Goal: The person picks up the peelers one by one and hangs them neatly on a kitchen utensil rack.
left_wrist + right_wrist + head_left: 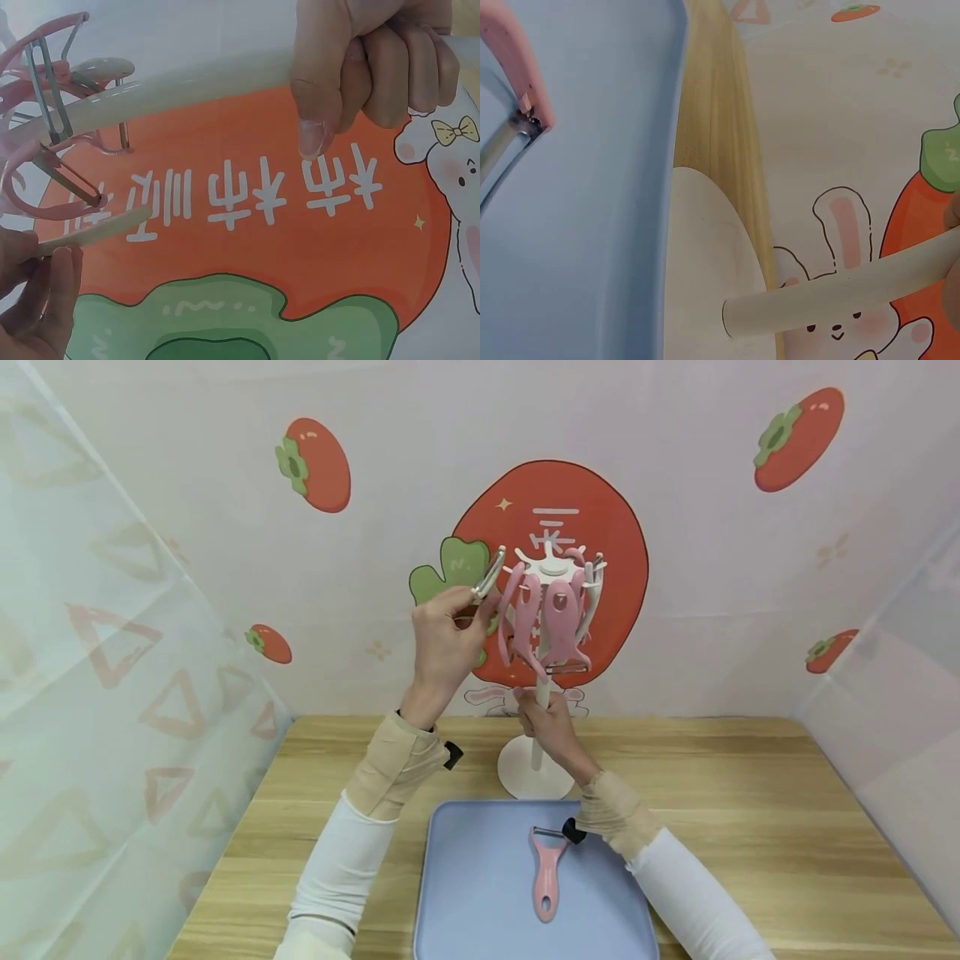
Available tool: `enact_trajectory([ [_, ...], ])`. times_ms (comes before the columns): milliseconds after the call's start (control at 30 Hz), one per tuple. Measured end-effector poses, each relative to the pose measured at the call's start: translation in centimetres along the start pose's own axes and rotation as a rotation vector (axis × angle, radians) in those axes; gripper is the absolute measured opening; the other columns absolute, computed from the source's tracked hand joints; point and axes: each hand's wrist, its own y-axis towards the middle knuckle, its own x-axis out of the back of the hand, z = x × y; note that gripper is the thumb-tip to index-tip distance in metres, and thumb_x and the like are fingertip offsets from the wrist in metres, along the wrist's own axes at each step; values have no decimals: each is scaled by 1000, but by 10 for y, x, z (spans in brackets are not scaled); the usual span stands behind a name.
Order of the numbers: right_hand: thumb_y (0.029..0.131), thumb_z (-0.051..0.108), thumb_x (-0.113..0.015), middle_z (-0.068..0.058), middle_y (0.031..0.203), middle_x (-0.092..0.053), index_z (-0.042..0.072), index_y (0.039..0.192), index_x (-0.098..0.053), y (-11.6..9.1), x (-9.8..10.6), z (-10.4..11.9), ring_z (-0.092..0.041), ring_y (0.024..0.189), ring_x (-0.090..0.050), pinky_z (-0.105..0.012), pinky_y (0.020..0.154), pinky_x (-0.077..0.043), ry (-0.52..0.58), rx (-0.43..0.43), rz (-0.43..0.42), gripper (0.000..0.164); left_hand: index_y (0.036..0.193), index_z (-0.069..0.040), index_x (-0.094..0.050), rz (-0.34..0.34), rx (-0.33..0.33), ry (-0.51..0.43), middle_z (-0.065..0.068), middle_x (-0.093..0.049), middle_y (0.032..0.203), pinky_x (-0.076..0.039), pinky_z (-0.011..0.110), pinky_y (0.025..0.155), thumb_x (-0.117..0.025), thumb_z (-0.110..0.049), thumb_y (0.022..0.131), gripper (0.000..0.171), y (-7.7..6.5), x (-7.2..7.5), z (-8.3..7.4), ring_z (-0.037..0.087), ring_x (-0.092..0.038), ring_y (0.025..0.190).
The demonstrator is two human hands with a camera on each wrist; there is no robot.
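My left hand [446,639] is raised at the left side of a white hanging rack [553,567] and pinches a white peeler [489,573] with a metal blade. In the left wrist view its pale handle [105,229] sticks out past the fingertips. Several pink peelers [561,622] hang from the rack's hooks, with a white peeler [591,606] on the right side. My right hand [551,727] grips the rack's white post below them, its fingers curled round it, as the left wrist view also shows. The round base [517,772] stands on the table.
A blue tray [472,877] lies at the front of the wooden table [750,827], close to the rack's base. On it rests a pink peeler [547,881], blade end away from me. Behind the table hangs a cloth backdrop [675,677] with printed persimmons.
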Motion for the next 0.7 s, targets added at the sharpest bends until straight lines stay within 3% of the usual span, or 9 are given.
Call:
enact_trajectory([
  [133, 107, 19, -51, 3, 47, -35, -3, 59, -40, -1, 1, -1, -10, 40, -30, -25, 39, -24, 1, 6, 6, 55, 92, 10, -79, -17, 2, -11, 22, -75, 86, -63, 44, 67, -73, -2, 92, 13, 1, -3, 2, 34, -76, 74],
  [267, 108, 20, -50, 4, 47, -35, -1, 58, -41, -1, 1, -2, -10, 40, -29, -25, 39, -23, 4, 22, 7, 55, 94, 9, -79, -23, -7, -18, 23, -76, 88, -63, 46, 67, -74, -5, 92, 15, 3, -10, 15, 35, -76, 75],
  [433, 108, 20, -50, 5, 47, -35, 2, 58, -41, 0, 1, -2, -10, 40, -28, -26, 38, -22, 2, 33, 23, 54, 94, 2, -82, -15, -5, -14, 16, -78, 91, -63, 39, 67, -74, -13, 94, 18, 6, -16, 31, 26, -78, 76],
  [700, 108, 24, -51, 3, 47, -34, 3, 58, -41, 0, 2, -2, -10, 40, -28, -26, 38, -21, 9, 41, 27, 56, 103, -2, -83, -11, -11, -30, 14, -80, 97, -63, 32, 70, -72, -16, 95, 20, 9, -18, 30, 23, -78, 81],
])
